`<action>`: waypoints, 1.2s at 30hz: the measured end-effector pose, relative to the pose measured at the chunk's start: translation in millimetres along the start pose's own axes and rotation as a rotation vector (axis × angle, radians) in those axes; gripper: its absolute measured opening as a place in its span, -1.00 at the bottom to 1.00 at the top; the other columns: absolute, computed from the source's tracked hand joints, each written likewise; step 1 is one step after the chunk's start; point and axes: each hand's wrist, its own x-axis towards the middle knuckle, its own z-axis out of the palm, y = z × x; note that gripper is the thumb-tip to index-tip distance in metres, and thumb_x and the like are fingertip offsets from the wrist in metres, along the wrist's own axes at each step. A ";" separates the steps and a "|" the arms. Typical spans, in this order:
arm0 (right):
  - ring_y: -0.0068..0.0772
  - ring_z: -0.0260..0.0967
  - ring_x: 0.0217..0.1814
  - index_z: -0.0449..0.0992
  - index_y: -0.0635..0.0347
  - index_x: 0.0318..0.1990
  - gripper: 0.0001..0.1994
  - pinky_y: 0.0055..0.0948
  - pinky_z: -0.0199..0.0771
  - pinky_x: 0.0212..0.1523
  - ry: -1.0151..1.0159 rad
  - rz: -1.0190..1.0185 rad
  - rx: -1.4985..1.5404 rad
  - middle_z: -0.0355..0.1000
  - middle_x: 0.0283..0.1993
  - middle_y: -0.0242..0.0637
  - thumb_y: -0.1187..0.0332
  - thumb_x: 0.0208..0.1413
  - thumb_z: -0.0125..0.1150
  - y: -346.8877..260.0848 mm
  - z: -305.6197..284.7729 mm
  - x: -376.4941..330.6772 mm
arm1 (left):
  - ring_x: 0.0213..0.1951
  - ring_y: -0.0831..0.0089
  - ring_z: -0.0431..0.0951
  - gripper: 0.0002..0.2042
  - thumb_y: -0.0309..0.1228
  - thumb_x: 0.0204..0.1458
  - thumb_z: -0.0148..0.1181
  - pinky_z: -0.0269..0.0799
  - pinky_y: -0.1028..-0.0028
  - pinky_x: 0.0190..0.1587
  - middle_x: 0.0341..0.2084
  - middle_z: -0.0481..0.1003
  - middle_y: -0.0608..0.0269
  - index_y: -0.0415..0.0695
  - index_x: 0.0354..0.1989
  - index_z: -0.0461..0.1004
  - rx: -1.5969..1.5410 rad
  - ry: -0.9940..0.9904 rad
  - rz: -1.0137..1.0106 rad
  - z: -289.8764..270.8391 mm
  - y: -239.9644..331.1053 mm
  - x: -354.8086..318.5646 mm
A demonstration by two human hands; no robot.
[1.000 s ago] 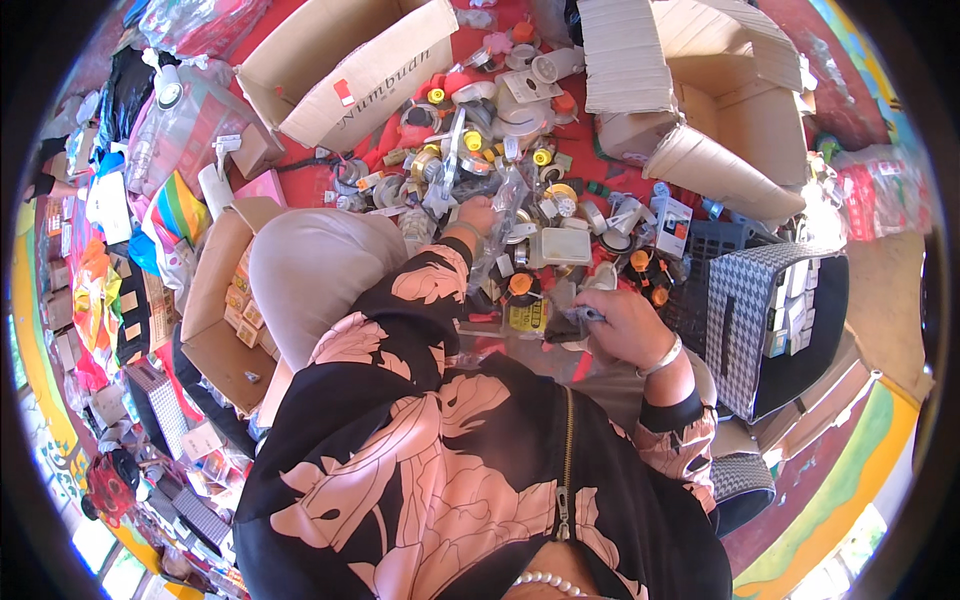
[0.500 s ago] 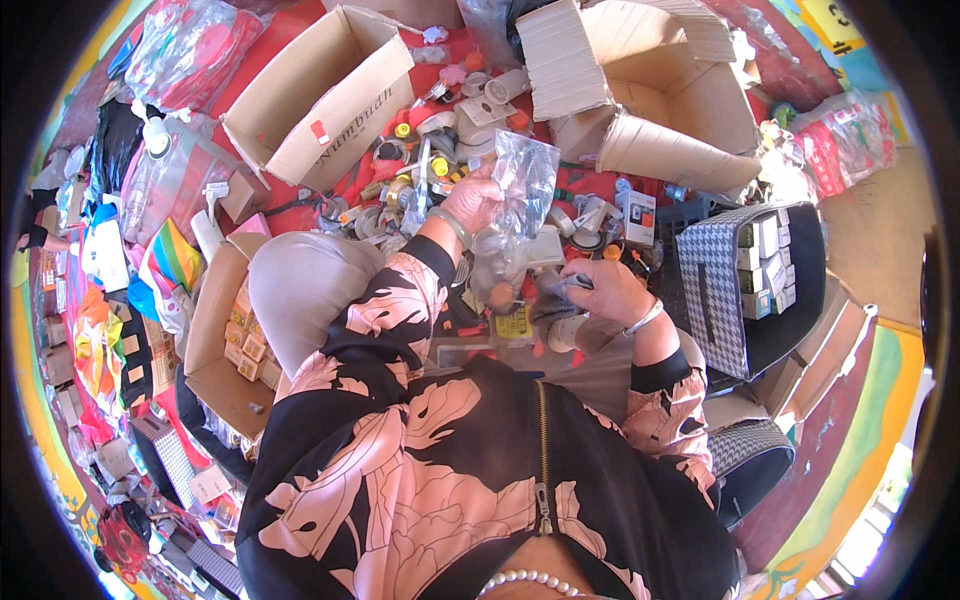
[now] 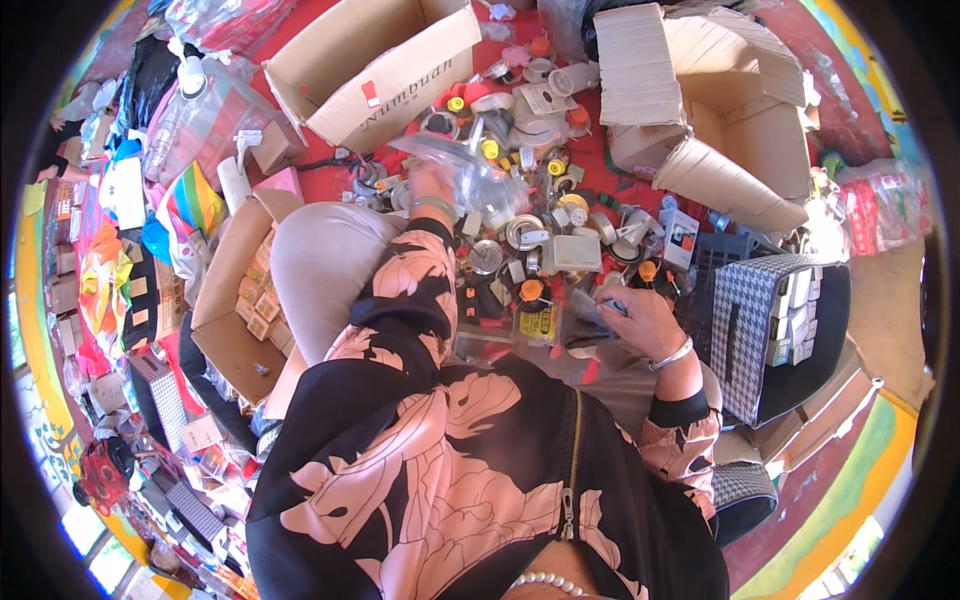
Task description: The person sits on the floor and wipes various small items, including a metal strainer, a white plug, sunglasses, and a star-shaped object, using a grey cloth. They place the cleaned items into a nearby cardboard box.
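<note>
My left hand (image 3: 430,186) is blurred by motion over the heap of small parts. It is closed on a clear plastic bag (image 3: 486,182), which trails to the right of it. My right hand (image 3: 642,324) is closed on a dark grey, soft-looking thing (image 3: 592,318) in front of my body; its kind cannot be made out. Just left of it lie an orange-capped piece (image 3: 532,291) and a yellow label (image 3: 538,323). A translucent rectangular box (image 3: 577,254) sits among the parts between my hands.
An open cardboard box (image 3: 405,85) stands at the far left, another (image 3: 690,150) at the far right. By my left knee is a carton (image 3: 225,335) with small boxes inside. A houndstooth-patterned bin (image 3: 752,335) holding small white boxes stands to my right.
My left hand has swung left with the plastic bag, uncovering parts beneath. My right hand keeps its hold on the grey thing. The whole view has shifted slightly.
</note>
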 end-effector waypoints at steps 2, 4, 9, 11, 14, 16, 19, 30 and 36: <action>-0.11 0.39 -0.44 0.47 0.13 -0.34 -0.82 -0.33 0.35 -0.42 0.023 0.029 0.042 0.41 -0.50 -0.12 0.26 -0.03 0.07 3.6 6.1 -3.2 | -0.32 0.35 0.46 -0.92 -0.46 -0.10 -0.02 0.36 0.51 -0.27 -0.44 0.45 0.25 -0.08 -0.44 0.42 -1.012 0.344 -0.611 10.9 61.0 20.7; -0.08 0.39 -0.43 0.46 0.12 -0.34 -0.82 -0.28 0.36 -0.41 -0.005 0.031 0.051 0.41 -0.50 -0.11 0.24 -0.02 0.06 -0.3 4.6 -0.2 | -0.38 0.32 0.47 -0.92 -0.46 -0.09 -0.01 0.37 0.47 -0.31 -0.47 0.47 0.22 -0.11 -0.46 0.43 -0.611 0.360 -0.414 16.9 34.7 15.1; -0.02 0.39 -0.39 0.43 0.09 -0.33 -0.81 -0.19 0.37 -0.39 -0.095 0.047 0.026 0.41 -0.49 -0.08 0.21 -0.01 0.05 -12.1 -0.6 6.4 | -0.45 0.22 0.49 -0.91 -0.45 -0.09 0.04 0.40 0.38 -0.36 -0.51 0.49 0.11 -0.17 -0.44 0.45 0.337 0.107 -0.022 51.5 -13.0 -16.7; 0.00 0.38 -0.40 0.43 0.10 -0.34 -0.82 -0.17 0.37 -0.40 -0.087 0.067 0.032 0.41 -0.48 -0.07 0.21 -0.01 0.06 -13.5 -0.4 6.0 | -0.30 0.16 0.46 -0.84 -0.44 -0.14 0.09 0.37 0.35 -0.23 -0.37 0.46 0.03 -0.15 -0.34 0.44 0.538 -0.444 -0.036 70.7 45.2 -48.0; 0.01 0.37 -0.42 0.43 0.11 -0.35 -0.81 -0.15 0.36 -0.41 -0.071 0.059 0.017 0.41 -0.49 -0.07 0.22 -0.02 0.07 -11.1 3.4 6.6 | -0.05 0.07 0.34 -0.71 -0.42 -0.20 0.13 0.25 0.21 -0.04 -0.13 0.37 0.03 -0.06 -0.20 0.43 0.763 -0.864 0.126 75.3 65.4 -92.1; 0.02 0.37 -0.43 0.42 0.13 -0.36 -0.81 -0.14 0.35 -0.42 -0.063 0.035 0.003 0.40 -0.50 -0.07 0.22 -0.02 0.08 -9.4 3.4 7.6 | 0.04 0.06 0.25 -0.65 -0.41 -0.22 0.13 0.18 0.14 0.02 -0.02 0.29 0.06 -0.01 -0.14 0.42 0.948 -0.951 0.159 77.8 84.3 -106.5; 0.02 0.36 -0.43 0.42 0.14 -0.37 -0.81 -0.13 0.34 -0.42 -0.050 0.025 0.024 0.40 -0.52 -0.08 0.23 -0.03 0.09 -9.0 5.1 6.7 | 0.08 0.12 0.19 -0.63 -0.38 -0.20 0.09 0.12 0.12 0.04 0.03 0.23 0.10 0.01 -0.10 0.43 1.137 -1.030 0.000 89.2 115.0 -103.4; -0.03 0.36 -0.46 0.43 0.16 -0.35 -0.85 -0.22 0.33 -0.45 -0.021 -0.058 0.037 0.39 -0.53 -0.10 0.32 -0.05 0.12 -14.6 6.4 4.9 | -0.13 0.13 0.37 -0.76 -0.39 -0.12 0.01 0.28 0.28 -0.09 -0.25 0.43 0.09 -0.06 -0.25 0.50 0.892 -1.137 0.247 100.6 83.1 -100.7; -0.02 0.36 -0.44 0.43 0.12 -0.33 -0.83 -0.19 0.33 -0.43 -0.041 -0.030 0.010 0.40 -0.50 -0.10 0.26 -0.04 0.08 -18.7 1.7 -2.3 | -0.24 0.06 0.43 -0.73 -0.38 -0.12 0.10 0.33 0.28 -0.14 -0.34 0.45 0.00 -0.13 -0.19 0.39 0.459 -0.867 0.161 88.7 78.4 -91.2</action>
